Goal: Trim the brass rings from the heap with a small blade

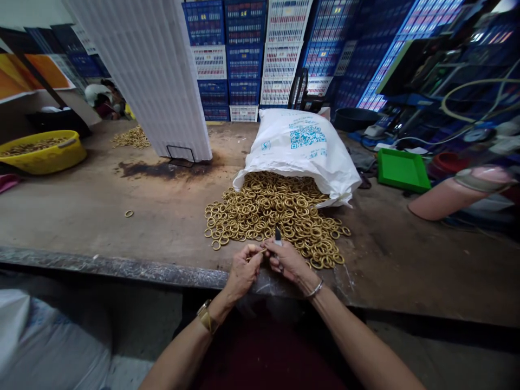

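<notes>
My left hand (245,269) is closed, pinching a brass-coloured ring (262,251) seen almost edge-on. Meeting it at the fingertips, my right hand (289,260) grips a small knife (278,236) with a dark blade pointing up and away. Part of the knife's handle is hidden by the fingers. Just beyond both hands spreads a heap of brass-coloured rings (268,208). It spills from the mouth of a white woven sack (284,143) with blue print. One lone ring (129,213) lies apart to the left.
A tall white corrugated panel (150,76) stands on the wooden table (170,211). At left is a yellow basin (60,154) of rings; a person (108,100) sits behind. A green tray (403,169) and pink bottle (457,192) stand right. Stacked crates (246,54) line the back.
</notes>
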Tool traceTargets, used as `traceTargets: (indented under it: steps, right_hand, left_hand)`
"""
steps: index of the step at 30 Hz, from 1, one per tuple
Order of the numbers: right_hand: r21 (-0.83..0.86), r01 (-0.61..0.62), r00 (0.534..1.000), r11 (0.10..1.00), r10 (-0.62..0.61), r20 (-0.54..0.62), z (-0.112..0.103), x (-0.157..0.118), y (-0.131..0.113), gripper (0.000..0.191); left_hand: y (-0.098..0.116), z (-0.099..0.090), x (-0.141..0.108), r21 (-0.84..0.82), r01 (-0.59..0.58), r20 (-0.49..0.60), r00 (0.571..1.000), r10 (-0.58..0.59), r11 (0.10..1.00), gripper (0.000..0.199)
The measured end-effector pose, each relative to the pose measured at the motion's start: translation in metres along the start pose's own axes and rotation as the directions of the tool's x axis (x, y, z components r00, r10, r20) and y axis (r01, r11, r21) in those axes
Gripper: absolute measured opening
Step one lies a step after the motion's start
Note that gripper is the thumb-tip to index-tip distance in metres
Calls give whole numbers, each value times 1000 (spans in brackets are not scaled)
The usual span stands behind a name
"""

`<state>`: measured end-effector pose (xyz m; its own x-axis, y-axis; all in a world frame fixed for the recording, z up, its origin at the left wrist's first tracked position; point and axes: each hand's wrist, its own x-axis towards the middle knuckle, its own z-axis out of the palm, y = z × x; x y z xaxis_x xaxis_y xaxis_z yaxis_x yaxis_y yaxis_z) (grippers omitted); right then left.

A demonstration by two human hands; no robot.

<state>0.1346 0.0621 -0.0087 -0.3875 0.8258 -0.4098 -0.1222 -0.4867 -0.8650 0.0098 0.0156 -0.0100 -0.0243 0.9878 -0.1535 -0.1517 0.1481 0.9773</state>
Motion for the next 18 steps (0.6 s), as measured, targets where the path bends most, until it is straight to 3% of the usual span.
traceTargets:
  steps: [6,13,15,18]
  right_hand:
    - [-261,95,990,961,-119,-79,-2,2,11,28]
    - [-400,118,981,909,-170,-96,-3,6,11,23]
    - [-533,161,955,831,-267,-129,-4,6,10,20]
    - [-801,254,904,542,-427,-2,-6,2,11,16]
  left_hand:
    - [-6,1,0,-98,126,37,992,-123,987,26]
    - [1,-1,-3,-266,247,144,966,-215,932,28]
    - [3,-1,-4,-293,249,135,967,-217,923,29]
    - [5,-2,-5,-306,231,99,973,-210,924,30]
